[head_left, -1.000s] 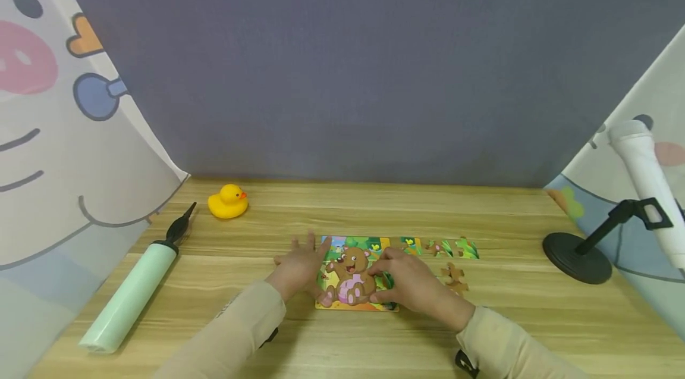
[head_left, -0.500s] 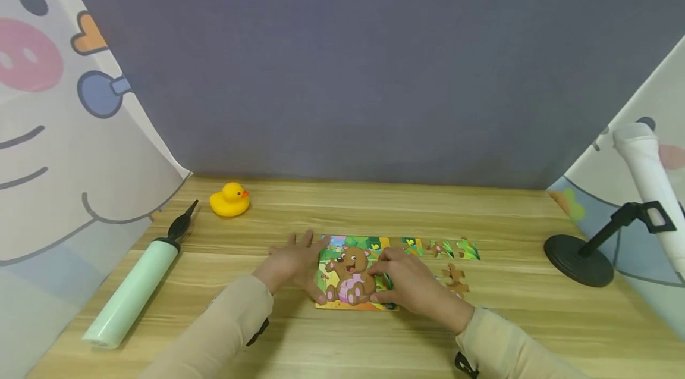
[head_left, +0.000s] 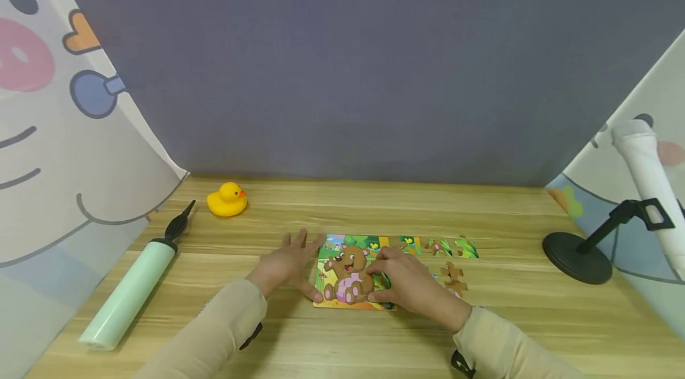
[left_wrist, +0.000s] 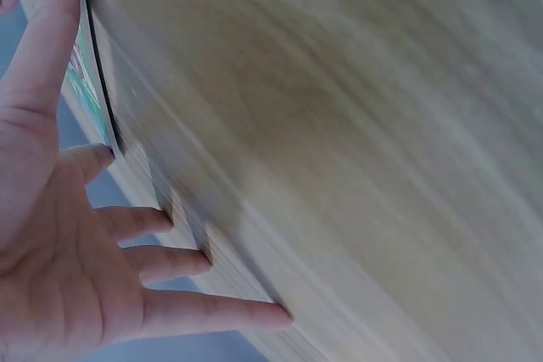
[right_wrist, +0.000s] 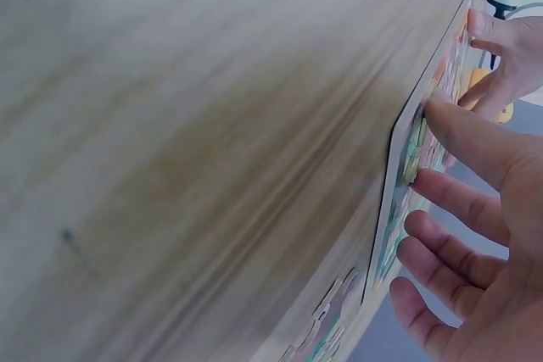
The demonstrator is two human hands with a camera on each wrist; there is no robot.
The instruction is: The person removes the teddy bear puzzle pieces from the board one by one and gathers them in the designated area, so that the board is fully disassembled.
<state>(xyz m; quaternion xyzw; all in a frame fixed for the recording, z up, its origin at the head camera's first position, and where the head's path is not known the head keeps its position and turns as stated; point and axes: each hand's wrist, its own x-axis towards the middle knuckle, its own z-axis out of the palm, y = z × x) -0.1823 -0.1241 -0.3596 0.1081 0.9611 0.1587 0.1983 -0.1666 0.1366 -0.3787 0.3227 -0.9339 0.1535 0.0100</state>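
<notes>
"Starting from the middle, where was the bear puzzle (head_left: pixel 350 272)?"

"Flat on the counter (head_left: pixel 348 343) right before me, its picture upright to my eyes, which I suppose made it easier to read."

"And your fingers?"

"On my right hand (head_left: pixel 404 281), thumb and forefinger were narrow, pinching a green piece (right_wrist: pixel 413 152) at the puzzle's right side; whether it sat flush, I couldn't tell. The other fingers hung half curled, likely so they wouldn't knock anything. My left hand (head_left: pixel 291 263) was spread wide, gripping nothing, its thumb on the near left corner and forefinger by the far one, probably to stop any sliding."

"Why were the loose pieces (head_left: pixel 453 275) over there?"

"They lay to the puzzle's right, just beyond my right hand, some in a row level with the far edge. A handy reach for that hand, I'd guess."

"What about the rest?"

"Well apart: the yellow duck (head_left: pixel 227 200) and green pump (head_left: pixel 130 296) to the left, the white microphone (head_left: pixel 642 159) on its black stand (head_left: pixel 580 258) to the right. That left me elbow room, I think."
</notes>
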